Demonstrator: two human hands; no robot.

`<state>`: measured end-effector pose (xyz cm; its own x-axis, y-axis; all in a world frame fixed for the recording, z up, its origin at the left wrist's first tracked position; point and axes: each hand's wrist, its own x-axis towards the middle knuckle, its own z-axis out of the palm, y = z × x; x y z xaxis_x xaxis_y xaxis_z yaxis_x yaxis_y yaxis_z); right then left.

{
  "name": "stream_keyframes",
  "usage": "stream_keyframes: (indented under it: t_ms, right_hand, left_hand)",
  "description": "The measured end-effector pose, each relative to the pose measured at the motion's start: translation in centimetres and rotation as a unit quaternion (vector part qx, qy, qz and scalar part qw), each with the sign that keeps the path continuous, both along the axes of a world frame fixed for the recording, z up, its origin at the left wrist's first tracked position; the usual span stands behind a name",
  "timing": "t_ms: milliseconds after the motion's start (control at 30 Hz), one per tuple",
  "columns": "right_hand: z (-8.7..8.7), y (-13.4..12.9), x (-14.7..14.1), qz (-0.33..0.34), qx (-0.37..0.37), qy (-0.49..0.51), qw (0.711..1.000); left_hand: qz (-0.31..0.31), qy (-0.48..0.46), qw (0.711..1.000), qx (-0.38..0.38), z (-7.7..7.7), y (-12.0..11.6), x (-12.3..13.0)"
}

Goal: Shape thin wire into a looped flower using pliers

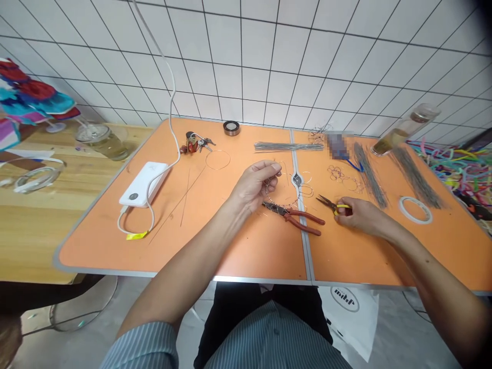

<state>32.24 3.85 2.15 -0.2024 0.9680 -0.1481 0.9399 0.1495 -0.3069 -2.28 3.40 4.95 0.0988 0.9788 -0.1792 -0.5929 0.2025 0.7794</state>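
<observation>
White grid-lined wall tiles (246, 56) rise behind an orange folding table (184, 251). The left hand (251, 187) pinches a thin wire (285, 174) above the table, apparently bent into loops, though the fingers hide part of it. The right hand (359, 215) closes around the yellow grips of needle-nose pliers (326, 203). Red-handled pliers (295, 218) lie on the table between the hands, just below the left hand. Bundles of straight wire (288, 146) lie beyond them, and a roll of white tape (415, 210) sits right of the right hand.
</observation>
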Motion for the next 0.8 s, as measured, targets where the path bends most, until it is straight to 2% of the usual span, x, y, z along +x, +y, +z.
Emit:
stream_keyframes:
  t_ms: [100,333,400,500,567,633,700,800]
  right_hand:
    - [-0.1,-0.6,-0.4,0.018,-0.026,0.010,0.999]
    - [-0.4,-1.9,-1.0,-0.029,0.042,-0.007,0.999]
    - [-0.3,-1.9,-1.4,-0.049,0.058,0.037,0.996]
    - [0.2,-1.5,-2.7,-0.075,0.041,0.177,0.980]
    - [0.5,-1.3,-4.1,-0.087,-0.001,0.290,0.953]
    - [0.9,-1.1,-5.7,-0.070,-0.051,0.372,0.924]
    - [1.5,-1.0,-7.2,-0.051,-0.079,0.405,0.910]
    - [2.3,-0.8,-8.9,0.001,-0.118,0.403,0.907]
  left_hand:
    - [0.002,-0.019,1.000,0.000,0.0,0.1,0.0]
    - [0.002,-0.044,0.999,-0.006,-0.1,0.1,0.1]
    - [0.000,-0.049,0.999,-0.011,-0.2,0.1,0.1]
    - [-0.001,-0.063,0.998,-0.016,-0.3,0.2,0.2]
    - [-0.004,-0.073,0.997,-0.015,-0.2,0.2,0.2]
    - [-0.009,-0.080,0.997,-0.013,-0.1,0.1,0.1]
    - [-0.014,-0.086,0.996,-0.011,0.1,0.1,0.0]
    - [-0.016,-0.097,0.995,-0.016,0.4,0.0,-0.2]
